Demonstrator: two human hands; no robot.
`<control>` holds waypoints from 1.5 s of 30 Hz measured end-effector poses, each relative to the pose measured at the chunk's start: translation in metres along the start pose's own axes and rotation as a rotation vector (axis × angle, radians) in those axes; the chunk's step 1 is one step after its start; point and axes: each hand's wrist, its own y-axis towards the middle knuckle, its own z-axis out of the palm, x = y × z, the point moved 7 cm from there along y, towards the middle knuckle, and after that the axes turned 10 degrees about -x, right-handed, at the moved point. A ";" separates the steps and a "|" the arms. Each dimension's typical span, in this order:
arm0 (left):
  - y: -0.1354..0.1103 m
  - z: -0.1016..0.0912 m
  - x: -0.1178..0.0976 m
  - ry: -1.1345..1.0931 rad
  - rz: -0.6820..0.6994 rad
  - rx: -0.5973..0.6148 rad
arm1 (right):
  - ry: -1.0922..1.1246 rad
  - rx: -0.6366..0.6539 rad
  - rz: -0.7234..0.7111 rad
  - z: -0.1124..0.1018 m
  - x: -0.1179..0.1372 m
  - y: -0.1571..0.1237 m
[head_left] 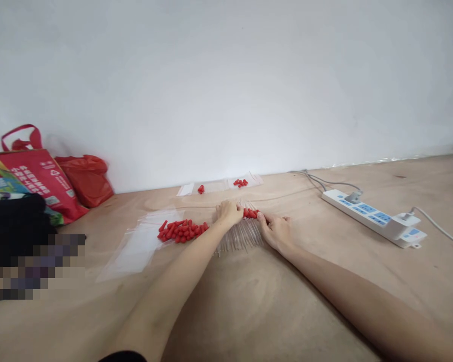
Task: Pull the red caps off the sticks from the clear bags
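Out in front of me, a row of red dropper bulbs (250, 213) lies across a spread of thin, clear dropper tubes (240, 237) on the wooden surface. My left hand (229, 213) is closed at the row's left end, its fingertips pressed to the bulbs. At the right end, my right hand (278, 232) has its thumb and curled fingers against the bulbs, its side resting beside the tubes. Left of my left hand, a heap of loose red bulbs (184, 231) lies partly over clear plastic bags (134, 251). The hands hide part of the row and some tubes.
Small bags (216, 186) with a few red pieces (240, 183) lie near the white wall (241, 90). A power strip (373, 216) with cables stands to the right. On the left are a red shopping bag (51, 181), a red plastic bag (86, 176) and dark cloth (17, 226).
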 end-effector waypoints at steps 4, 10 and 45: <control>-0.012 -0.016 0.015 -0.053 0.031 -0.061 | 0.072 -0.098 -0.046 -0.005 0.001 0.000; -0.076 -0.065 0.040 -0.153 0.315 -0.206 | 0.085 -0.291 -0.353 -0.024 0.031 -0.012; -0.105 -0.127 0.134 -0.203 0.221 -0.589 | 0.097 -0.164 -0.263 -0.039 0.007 0.003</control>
